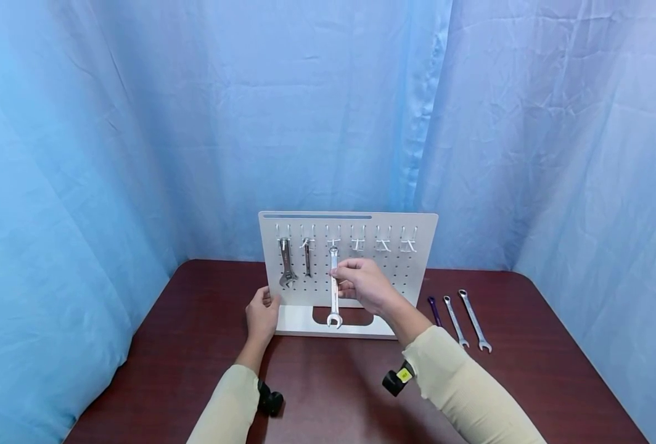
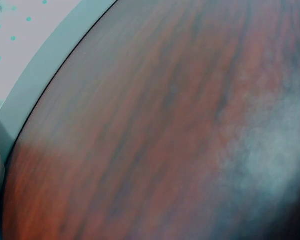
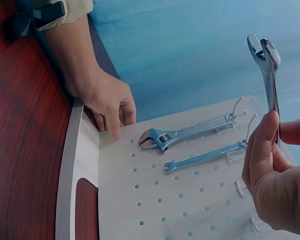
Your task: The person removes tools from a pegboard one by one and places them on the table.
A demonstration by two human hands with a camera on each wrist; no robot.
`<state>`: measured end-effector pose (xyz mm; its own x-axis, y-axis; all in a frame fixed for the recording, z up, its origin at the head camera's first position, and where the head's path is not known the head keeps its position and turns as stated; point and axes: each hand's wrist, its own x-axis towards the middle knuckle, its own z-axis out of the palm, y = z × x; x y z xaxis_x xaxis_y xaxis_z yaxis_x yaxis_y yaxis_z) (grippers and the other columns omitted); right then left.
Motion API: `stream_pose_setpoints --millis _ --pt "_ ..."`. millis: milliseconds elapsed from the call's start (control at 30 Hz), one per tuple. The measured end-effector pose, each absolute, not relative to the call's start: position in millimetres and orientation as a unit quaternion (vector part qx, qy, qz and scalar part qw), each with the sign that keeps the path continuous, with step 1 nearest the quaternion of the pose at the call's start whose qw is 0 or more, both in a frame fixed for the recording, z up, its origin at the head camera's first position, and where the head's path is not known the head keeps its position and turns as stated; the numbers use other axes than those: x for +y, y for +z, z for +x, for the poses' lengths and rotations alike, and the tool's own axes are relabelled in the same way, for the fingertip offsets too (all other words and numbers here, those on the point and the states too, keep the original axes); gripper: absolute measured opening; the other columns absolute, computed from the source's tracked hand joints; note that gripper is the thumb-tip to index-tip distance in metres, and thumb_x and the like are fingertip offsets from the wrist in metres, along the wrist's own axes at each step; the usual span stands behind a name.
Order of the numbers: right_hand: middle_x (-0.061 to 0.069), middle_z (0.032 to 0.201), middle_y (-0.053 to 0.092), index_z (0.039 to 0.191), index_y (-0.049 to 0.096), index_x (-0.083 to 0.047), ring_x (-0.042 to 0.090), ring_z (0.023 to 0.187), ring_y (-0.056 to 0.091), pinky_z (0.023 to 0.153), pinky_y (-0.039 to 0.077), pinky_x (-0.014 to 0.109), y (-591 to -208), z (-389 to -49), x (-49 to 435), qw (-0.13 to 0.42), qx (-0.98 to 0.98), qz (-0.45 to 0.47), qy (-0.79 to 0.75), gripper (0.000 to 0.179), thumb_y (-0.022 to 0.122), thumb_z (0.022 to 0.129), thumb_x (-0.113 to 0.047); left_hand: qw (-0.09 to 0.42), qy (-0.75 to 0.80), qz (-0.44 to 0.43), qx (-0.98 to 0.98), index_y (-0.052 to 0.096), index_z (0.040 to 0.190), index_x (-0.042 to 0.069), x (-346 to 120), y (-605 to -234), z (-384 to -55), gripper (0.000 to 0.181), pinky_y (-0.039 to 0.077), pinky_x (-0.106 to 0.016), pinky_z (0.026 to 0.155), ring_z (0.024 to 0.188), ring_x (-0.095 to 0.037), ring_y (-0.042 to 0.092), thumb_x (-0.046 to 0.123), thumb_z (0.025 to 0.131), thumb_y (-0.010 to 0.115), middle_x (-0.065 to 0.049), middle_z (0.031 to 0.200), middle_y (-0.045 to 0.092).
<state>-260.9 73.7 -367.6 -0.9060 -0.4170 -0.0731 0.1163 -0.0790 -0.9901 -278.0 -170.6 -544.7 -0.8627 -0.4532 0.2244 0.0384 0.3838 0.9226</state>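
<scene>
My right hand (image 1: 364, 285) pinches a silver combination wrench (image 1: 335, 296) by its shaft. The wrench hangs upright in front of the white pegboard (image 1: 383, 280), open jaw down, its ring end right by the third hook from the left. Whether the ring touches that hook I cannot tell. My left hand (image 1: 262, 316) grips the board's lower left edge, fingers bent round it in the right wrist view. An adjustable wrench (image 3: 190, 131) and a smaller combination wrench (image 3: 205, 157) hang on the first two hooks. The left wrist view catches only fingertips at the board's edge.
Right of the board, a purple wrench (image 1: 434, 310) and two silver wrenches, one shorter (image 1: 455, 320) and one longer (image 1: 475, 320), lie on the dark red table (image 1: 195, 370). Three bare hooks (image 1: 383, 240) line the board's right half. Blue curtains (image 1: 250, 123) surround the table.
</scene>
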Motion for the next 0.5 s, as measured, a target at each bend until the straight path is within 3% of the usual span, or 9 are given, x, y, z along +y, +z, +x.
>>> stream_pose_setpoints --millis 500 --pt "0.008 0.083 0.054 0.094 0.066 0.002 0.008 0.06 0.045 0.06 0.053 0.022 -356.2 -252.1 83.8 0.191 0.625 -0.138 -0.744 0.009 0.057 0.096 0.002 0.22 -0.54 0.132 -0.802 0.062 0.129 -0.003 -170.9 -546.8 -280.2 0.036 0.051 -0.049 0.094 0.108 -0.034 0.062 0.01 0.096 0.066 -0.021 0.117 0.065"
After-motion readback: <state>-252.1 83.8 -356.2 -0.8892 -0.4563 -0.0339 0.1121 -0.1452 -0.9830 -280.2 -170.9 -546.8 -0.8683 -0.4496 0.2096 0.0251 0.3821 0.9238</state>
